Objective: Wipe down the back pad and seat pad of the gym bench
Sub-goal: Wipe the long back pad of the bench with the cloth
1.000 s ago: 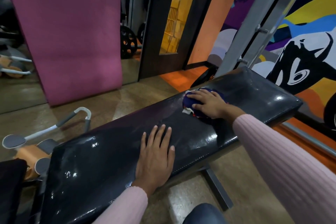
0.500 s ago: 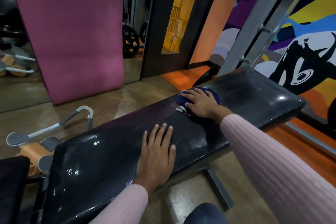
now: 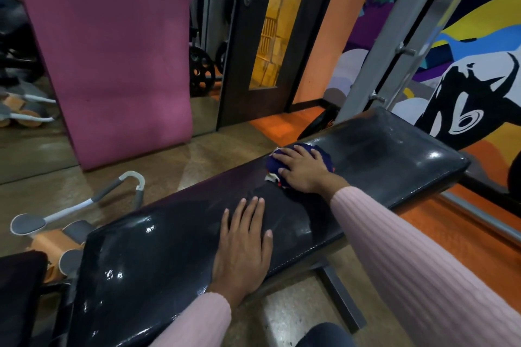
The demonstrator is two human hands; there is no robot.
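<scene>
Nearest the person: a dark knee (image 3: 324, 335) at the bottom edge, and two pink ribbed sleeves (image 3: 423, 267) reaching over the bench.

Black glossy bench pad (image 3: 158, 262) runs from lower left to upper right, one long padded surface with stitching along its near edge. A metal leg (image 3: 341, 290) shows under that edge, standing on the tan floor.

Left hand (image 3: 244, 248): palm flat on the pad near the near edge, about mid-length. Fingers (image 3: 253, 211) straight and slightly spread, thumb out to the right. It holds nothing.

Right hand (image 3: 303, 167): further along the pad, by the far edge. It lies on top of a bunched dark blue cloth (image 3: 324, 153) with white and red patches showing at the left. Fingers loosely spread and curved over the cloth, pressing it against the pad; the cloth shows past the fingertips and behind the hand. The pad's surface beyond the cloth, toward the far right end, looks dull and smeared, with bright reflections at the right corner.

Left of the bench, on the floor: a grey and orange exercise device (image 3: 70, 211) with a curved handle.

Further back: a pink mat (image 3: 112, 51) standing upright against a mirror, a dark door (image 3: 242, 45) with a narrow glass panel, weight plates (image 3: 201, 72) beside the mat, a slanted grey metal upright (image 3: 394, 36) behind the pad's far end, and a colourful mural (image 3: 479, 65) on the right wall.
</scene>
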